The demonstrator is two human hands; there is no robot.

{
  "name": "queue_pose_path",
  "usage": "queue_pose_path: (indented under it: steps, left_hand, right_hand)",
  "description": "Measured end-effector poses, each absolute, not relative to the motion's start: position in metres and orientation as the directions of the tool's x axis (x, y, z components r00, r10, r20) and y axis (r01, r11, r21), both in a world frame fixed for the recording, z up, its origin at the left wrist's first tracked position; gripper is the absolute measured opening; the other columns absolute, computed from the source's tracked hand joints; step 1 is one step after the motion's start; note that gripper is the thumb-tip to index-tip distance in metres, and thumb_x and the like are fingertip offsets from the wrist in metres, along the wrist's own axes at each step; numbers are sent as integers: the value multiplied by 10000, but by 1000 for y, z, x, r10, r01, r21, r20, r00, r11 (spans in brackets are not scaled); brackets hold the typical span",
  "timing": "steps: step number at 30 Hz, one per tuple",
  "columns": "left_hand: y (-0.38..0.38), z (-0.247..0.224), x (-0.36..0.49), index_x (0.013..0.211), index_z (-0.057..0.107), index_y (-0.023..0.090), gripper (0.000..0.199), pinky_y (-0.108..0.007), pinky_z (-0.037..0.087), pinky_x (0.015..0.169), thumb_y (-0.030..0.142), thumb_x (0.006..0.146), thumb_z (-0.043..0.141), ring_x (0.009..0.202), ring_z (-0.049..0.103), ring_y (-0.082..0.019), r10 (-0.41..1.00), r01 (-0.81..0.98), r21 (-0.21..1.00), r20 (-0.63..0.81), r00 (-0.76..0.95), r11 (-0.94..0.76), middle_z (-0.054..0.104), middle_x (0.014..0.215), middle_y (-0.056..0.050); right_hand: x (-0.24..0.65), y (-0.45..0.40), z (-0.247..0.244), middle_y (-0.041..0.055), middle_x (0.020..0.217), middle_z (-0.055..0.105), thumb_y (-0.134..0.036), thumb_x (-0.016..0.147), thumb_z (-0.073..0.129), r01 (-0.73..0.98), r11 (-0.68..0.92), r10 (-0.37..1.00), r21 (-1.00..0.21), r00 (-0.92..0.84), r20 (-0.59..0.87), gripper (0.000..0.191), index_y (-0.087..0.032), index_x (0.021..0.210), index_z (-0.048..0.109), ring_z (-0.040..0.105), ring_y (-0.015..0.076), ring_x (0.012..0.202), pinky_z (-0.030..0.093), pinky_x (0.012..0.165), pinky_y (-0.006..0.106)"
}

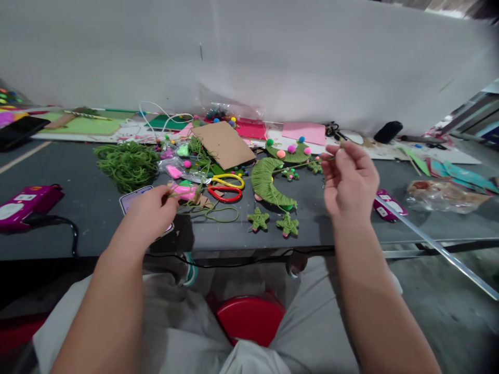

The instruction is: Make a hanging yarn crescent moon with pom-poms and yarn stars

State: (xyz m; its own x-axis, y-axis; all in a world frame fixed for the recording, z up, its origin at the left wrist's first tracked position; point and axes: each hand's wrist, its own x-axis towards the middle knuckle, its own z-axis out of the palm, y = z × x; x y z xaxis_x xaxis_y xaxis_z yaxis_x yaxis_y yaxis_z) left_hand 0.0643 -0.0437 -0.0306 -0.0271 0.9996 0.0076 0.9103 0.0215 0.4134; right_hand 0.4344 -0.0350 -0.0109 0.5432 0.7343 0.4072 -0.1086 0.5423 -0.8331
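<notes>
My right hand (349, 179), raised over the right of the table, pinches the end of a green yarn strand (299, 165). That strand runs left to a crescent (264, 184) wrapped in green yarn, lying on the table. Two green yarn stars (258, 220) lie just below the crescent, and a second crescent with coloured pompoms (293, 150) is behind it. At the left, my left hand (154, 210) has its fingers closed on thin green yarn beside a pink piece (184, 192). A loose yarn loop (224, 214) trails near it.
Scissors with red and yellow handles (226, 188) lie mid-table beside a brown cardboard piece (226, 144). A heap of green yarn (128, 165) is farther left. Purple devices (29, 206) sit at both sides. A metal rod (436, 246) sticks out past the right table edge.
</notes>
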Motion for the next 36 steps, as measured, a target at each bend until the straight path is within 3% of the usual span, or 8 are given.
queue_pose_path:
  steps: [5, 8, 11, 17, 20, 25, 30, 36]
  left_hand:
    - [-43, -40, 56, 1080, 660, 203, 333, -382, 479, 815, 456, 903, 535, 985, 637, -316, 984, 900, 422, 172, 38, -109, 685, 1059, -98]
    - [-48, -41, 68, 1493, 418, 205, 816, -499, 318, 1168, 493, 787, 708, 1469, 313, -400, 956, 825, 490, 212, 200, -281, 365, 1589, -145]
    - [-58, -30, 94, 1588, 254, 262, 1032, -512, 239, 1223, 577, 742, 754, 1526, 214, -371, 942, 737, 590, 152, 299, -329, 246, 1665, -108]
    - [-66, -18, 150, 1427, 504, 258, 632, -405, 411, 1111, 531, 875, 651, 1337, 523, -287, 872, 402, 819, 221, 437, -409, 596, 1431, -92]
    - [-61, -21, 161, 1145, 658, 213, 342, -330, 499, 919, 475, 957, 545, 1038, 661, -227, 862, 312, 877, 192, 468, -365, 735, 1068, -67]
    - [-51, -15, 143, 909, 645, 203, 289, -251, 344, 499, 460, 962, 524, 501, 440, -115, 973, 271, 943, 147, 176, -192, 494, 577, 34]
    - [-50, -2, 117, 760, 650, 186, 361, -251, 219, 429, 484, 934, 542, 423, 310, -95, 988, 142, 990, -40, 146, 19, 396, 462, 33]
    - [-49, -5, 112, 818, 659, 178, 277, -240, 195, 394, 424, 895, 558, 415, 331, -94, 995, 81, 995, -67, 80, 60, 451, 489, 22]
  right_hand:
    - [448, -43, -3, -29, 933, 751, -204, 854, 695, -45, 638, 613, -769, 633, 472, 142, -271, 978, 687, 732, 128, 846, 607, 835, 317]
    - [438, -49, 0, -26, 942, 751, -209, 863, 698, -65, 640, 652, -765, 573, 497, 137, -266, 988, 692, 732, 127, 844, 604, 853, 320]
    - [413, -57, 10, -18, 957, 748, -245, 881, 701, -84, 619, 727, -781, 437, 530, 136, -265, 1015, 689, 734, 133, 846, 608, 868, 326]
    - [351, -75, 58, -39, 996, 747, -164, 941, 593, -199, 579, 815, -791, 94, 572, 162, -275, 1033, 666, 731, 131, 922, 621, 881, 307]
    - [335, -68, 74, -38, 1031, 741, -185, 949, 589, -184, 651, 758, -737, 110, 643, 152, -274, 1061, 641, 717, 134, 966, 594, 937, 325]
    - [353, -8, 37, 15, 1140, 717, -337, 937, 629, 142, 689, 691, -710, 168, 704, 180, -325, 1116, 612, 671, 182, 1034, 541, 1000, 383]
    - [362, 36, -27, 172, 1284, 650, -177, 870, 591, 692, 539, 822, -481, -306, 480, 373, -127, 1239, 614, 583, 290, 1203, 441, 1050, 456]
    - [324, 16, -36, 102, 1016, 728, -236, 950, 501, 842, 493, 866, -220, -451, 215, 217, -165, 1027, 691, 635, 242, 927, 437, 784, 336]
